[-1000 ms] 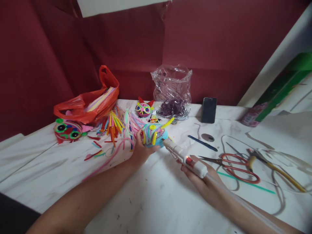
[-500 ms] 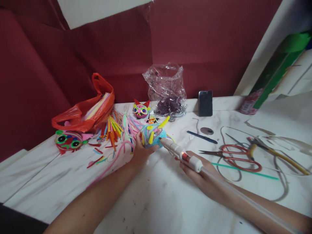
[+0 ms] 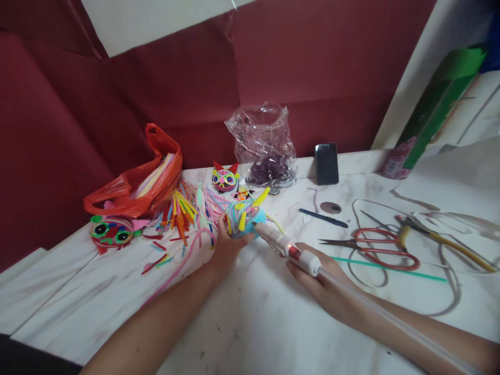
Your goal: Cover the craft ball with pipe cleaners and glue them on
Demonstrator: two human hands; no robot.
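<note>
My left hand (image 3: 228, 245) is closed around a ball-shaped craft piece (image 3: 246, 216) wound with blue, yellow and pink pipe cleaners, with yellow ones sticking up from it. In my right hand (image 3: 312, 271) is a white hot glue gun (image 3: 281, 241) with a glowing red light and a long clear glue stick (image 3: 363, 299) running out of its back. The gun's nozzle points at the light-blue side of the ball; whether it touches is too small to tell. My right fingers are partly hidden under the gun.
Finished pipe-cleaner faces (image 3: 111, 232) (image 3: 225, 178) sit left and behind, near a red plastic bag (image 3: 133, 185) and loose pipe cleaners (image 3: 182, 208). A clear bag (image 3: 265, 140) and phone (image 3: 327, 164) stand at the back. Red-handled scissors (image 3: 383, 247), pliers (image 3: 445, 242) and a blue pen-like stick (image 3: 323, 218) lie right.
The view has shifted slightly. Both hands keep their holds, and the glue gun stays by the light-blue side of the ball with hardly any movement.
</note>
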